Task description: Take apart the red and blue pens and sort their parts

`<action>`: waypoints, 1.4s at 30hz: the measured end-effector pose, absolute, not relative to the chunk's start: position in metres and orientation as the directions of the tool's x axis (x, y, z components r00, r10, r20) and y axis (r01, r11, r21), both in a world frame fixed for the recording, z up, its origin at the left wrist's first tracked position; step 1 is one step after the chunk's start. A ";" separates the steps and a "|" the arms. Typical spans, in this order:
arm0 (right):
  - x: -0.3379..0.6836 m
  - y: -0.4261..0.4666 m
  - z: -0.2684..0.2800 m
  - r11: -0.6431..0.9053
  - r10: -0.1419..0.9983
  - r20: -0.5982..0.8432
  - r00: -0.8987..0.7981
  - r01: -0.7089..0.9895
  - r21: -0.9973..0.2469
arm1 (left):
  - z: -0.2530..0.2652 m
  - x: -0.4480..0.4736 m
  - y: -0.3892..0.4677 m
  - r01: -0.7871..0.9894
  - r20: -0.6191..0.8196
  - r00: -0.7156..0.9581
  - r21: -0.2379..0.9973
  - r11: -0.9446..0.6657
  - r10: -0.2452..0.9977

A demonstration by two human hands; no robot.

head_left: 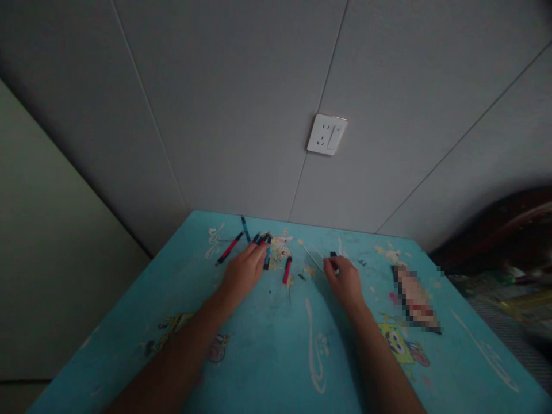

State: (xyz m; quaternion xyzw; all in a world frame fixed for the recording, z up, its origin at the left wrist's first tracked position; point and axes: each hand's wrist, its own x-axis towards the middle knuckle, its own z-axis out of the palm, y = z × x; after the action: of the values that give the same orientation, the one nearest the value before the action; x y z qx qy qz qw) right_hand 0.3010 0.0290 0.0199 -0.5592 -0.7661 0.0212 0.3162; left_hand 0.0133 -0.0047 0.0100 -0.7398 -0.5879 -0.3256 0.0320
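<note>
My left hand (246, 268) reaches over a bunch of pens, its fingers stretched out and lying on them. A blue pen (268, 256) with black ends shows at its fingertips. My right hand (345, 280) is closed in a pinch, with a black pen end (333, 254) showing above the fingers; the rest is hidden. A thin whitish stick (313, 257) runs to the right fingertips; whether they grip it I cannot tell. Between the hands lies a short red pen piece (287, 270) with a black end. Left of the bunch are a red pen (229, 249) and another blue pen (245, 229).
The blue table cover (271, 351) has cartoon prints. A small dark piece (301, 276) lies near the red pen piece. On the right is a blurred-out flat item (416, 299). The table's back edge meets a grey wall (241, 115) with a white socket (327, 134).
</note>
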 end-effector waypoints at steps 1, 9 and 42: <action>0.306 0.031 0.019 0.318 0.881 0.457 -0.123 0.870 -0.377 | 0.009 0.011 -0.003 0.885 0.535 0.056 0.364 -0.290 0.843; 0.282 0.028 0.007 0.225 0.932 0.330 -0.150 0.953 -0.204 | 0.005 0.033 -0.014 0.864 0.438 0.208 0.338 -0.375 0.875; 0.290 0.034 0.008 -0.074 0.981 0.151 0.119 0.958 -0.276 | 0.008 0.050 -0.023 0.816 0.342 0.407 0.280 -0.505 0.847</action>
State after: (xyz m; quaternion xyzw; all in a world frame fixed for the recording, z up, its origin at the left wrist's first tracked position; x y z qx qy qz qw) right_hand 0.2898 0.0344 0.0080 -0.7320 -0.6625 0.0371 0.1548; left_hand 0.0499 -0.0229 0.0083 -0.8379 -0.4963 -0.2245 -0.0341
